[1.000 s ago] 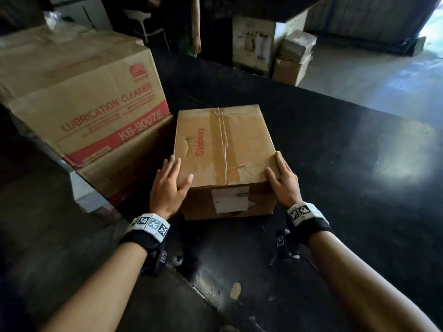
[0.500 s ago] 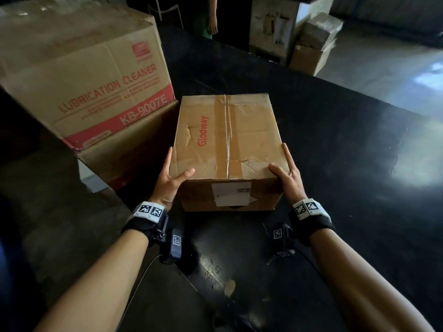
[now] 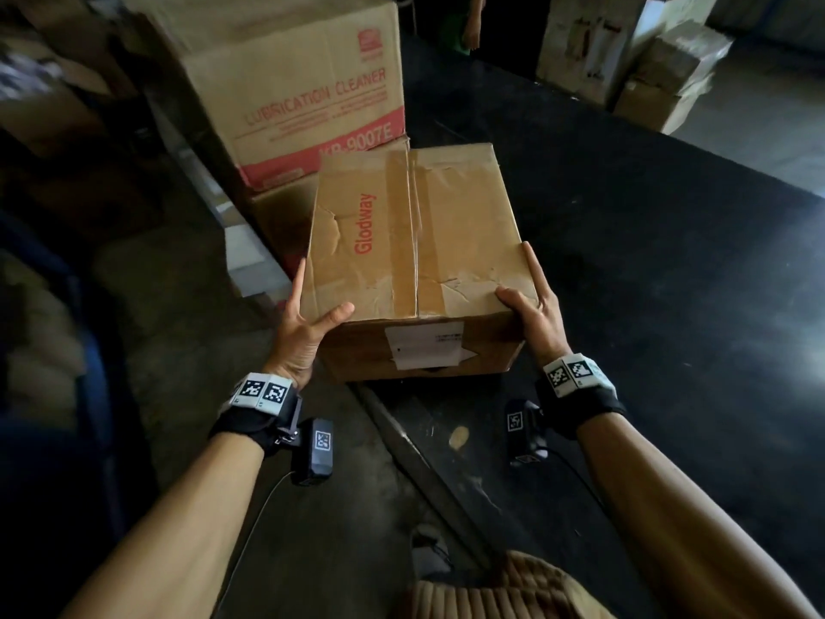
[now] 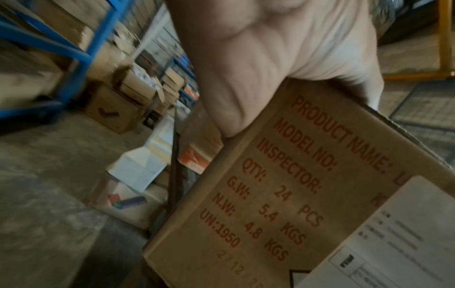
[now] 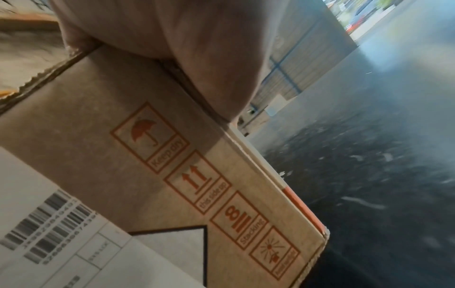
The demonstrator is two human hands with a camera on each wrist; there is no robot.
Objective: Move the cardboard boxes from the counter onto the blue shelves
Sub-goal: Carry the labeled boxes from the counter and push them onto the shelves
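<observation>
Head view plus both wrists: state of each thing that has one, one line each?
Glodway box: taped shut, top flap creased, held at its near corners, near edge past the counter's edge.
Left hand: grips near-left corner, thumb on top.
Right hand: grips near-right corner, thumb on top.
Lubrication Cleaner box: closed, stacked on another carton.
Counter: black, glossy, scuffed.

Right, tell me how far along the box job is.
Done: nothing shows as shelved yet. In hand: both hands, left and right, grip the Glodway box at its near corners. Left: the Lubrication Cleaner box sits behind; the blue shelves wait.
</observation>
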